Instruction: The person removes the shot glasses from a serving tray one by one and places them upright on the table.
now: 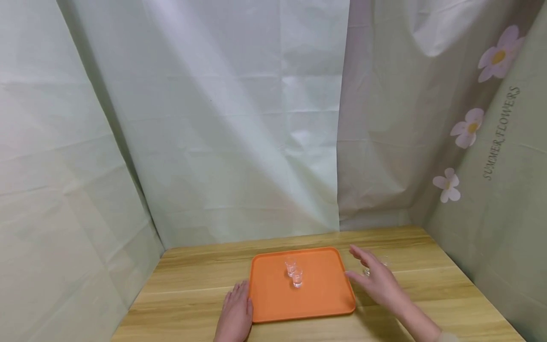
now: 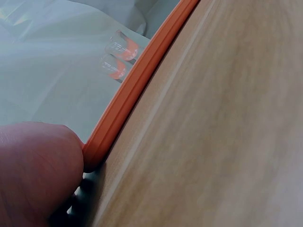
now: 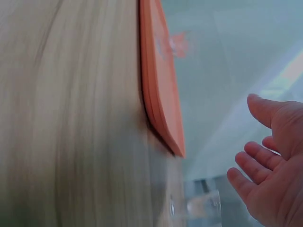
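An orange tray point(image 1: 278, 304) lies on the wooden table, with two small clear glasses point(image 1: 297, 278) standing close together near its middle. Beside the tray's left edge, my left hand point(image 1: 236, 313) rests with fingers extended; in the left wrist view its thumb point(image 2: 40, 165) meets the tray's corner. My right hand point(image 1: 380, 282) is held just right of the tray, thumb and fingers apart, holding nothing. Partly hidden behind it is more clear glassware point(image 1: 384, 260). In the right wrist view, a blurred clear glass point(image 3: 203, 205) stands below the tray's corner, near my fingers.
Pale green cloth point(image 1: 239, 142) hangs behind the table and along both sides. White flowers point(image 1: 466, 128) and lettering are printed on the right cloth. Wooden tabletop point(image 1: 192, 270) extends left of the tray and also to its right.
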`<move>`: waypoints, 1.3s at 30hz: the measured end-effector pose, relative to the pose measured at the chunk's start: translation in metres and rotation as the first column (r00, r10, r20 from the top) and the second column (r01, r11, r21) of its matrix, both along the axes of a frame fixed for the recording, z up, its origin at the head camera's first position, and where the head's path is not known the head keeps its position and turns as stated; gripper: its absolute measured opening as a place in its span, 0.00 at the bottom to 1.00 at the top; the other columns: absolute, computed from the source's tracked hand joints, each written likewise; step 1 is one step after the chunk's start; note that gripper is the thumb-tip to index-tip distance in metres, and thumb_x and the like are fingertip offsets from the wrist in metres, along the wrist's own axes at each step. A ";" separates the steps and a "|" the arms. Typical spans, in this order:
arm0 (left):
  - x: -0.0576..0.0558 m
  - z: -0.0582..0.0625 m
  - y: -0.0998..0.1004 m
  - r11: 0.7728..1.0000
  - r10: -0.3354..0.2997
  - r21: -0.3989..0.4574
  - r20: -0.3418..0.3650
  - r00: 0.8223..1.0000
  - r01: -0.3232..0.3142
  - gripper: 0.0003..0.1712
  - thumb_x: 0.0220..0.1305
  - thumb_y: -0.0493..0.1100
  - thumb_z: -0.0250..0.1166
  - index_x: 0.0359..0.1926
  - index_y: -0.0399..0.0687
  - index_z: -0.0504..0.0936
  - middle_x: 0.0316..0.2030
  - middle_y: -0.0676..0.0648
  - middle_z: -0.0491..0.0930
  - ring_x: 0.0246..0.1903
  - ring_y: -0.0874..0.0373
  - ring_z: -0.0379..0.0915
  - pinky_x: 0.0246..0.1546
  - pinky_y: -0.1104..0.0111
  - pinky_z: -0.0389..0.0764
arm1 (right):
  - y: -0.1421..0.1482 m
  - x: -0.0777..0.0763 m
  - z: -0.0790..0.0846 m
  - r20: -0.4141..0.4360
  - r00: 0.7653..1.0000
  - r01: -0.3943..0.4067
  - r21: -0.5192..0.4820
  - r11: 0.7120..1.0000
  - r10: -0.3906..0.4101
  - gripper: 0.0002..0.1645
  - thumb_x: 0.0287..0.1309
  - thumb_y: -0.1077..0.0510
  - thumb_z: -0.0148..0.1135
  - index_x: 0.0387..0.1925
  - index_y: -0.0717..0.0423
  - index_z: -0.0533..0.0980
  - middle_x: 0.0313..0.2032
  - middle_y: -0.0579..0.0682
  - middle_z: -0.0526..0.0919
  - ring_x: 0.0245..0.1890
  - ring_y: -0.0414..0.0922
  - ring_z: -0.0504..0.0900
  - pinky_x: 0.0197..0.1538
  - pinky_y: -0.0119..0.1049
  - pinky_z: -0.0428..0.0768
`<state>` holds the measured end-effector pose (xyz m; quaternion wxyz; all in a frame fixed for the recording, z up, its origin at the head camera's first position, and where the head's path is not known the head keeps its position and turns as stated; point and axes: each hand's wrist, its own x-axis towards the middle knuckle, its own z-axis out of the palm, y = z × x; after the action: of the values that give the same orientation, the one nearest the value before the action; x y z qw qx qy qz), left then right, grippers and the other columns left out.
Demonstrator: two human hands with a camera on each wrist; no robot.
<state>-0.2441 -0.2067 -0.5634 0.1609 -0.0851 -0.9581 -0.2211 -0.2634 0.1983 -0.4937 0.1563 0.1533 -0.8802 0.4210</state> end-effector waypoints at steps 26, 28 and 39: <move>0.001 0.002 0.001 1.000 0.004 0.003 0.005 1.000 -0.004 0.27 0.77 0.34 0.64 0.72 0.26 0.76 0.69 0.30 0.79 0.72 0.28 0.70 0.75 0.34 0.67 | -0.092 -0.027 -0.022 0.167 0.954 -0.222 -0.157 0.962 0.247 0.37 0.69 0.56 0.79 0.72 0.67 0.76 0.65 0.60 0.84 0.64 0.61 0.83 0.70 0.62 0.80; 0.000 0.002 0.001 1.000 0.003 0.001 0.004 1.000 -0.003 0.27 0.77 0.34 0.64 0.72 0.26 0.76 0.69 0.30 0.79 0.72 0.28 0.70 0.75 0.34 0.67 | -0.096 -0.029 -0.023 0.176 0.950 -0.230 -0.165 0.959 0.258 0.38 0.69 0.55 0.79 0.72 0.68 0.75 0.65 0.61 0.84 0.64 0.61 0.83 0.70 0.62 0.80; -0.001 0.001 0.001 1.000 -0.001 0.002 0.007 1.000 0.001 0.27 0.77 0.33 0.64 0.72 0.27 0.76 0.70 0.30 0.79 0.73 0.28 0.70 0.75 0.34 0.67 | -0.109 -0.036 -0.029 0.225 0.940 -0.223 -0.163 0.961 0.256 0.38 0.70 0.50 0.78 0.72 0.65 0.76 0.66 0.60 0.84 0.63 0.60 0.85 0.67 0.60 0.84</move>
<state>-0.2447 -0.2062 -0.5627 0.1577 -0.0847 -0.9584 -0.2223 -0.2999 0.0895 -0.5231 0.0046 0.1957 -0.8368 0.5113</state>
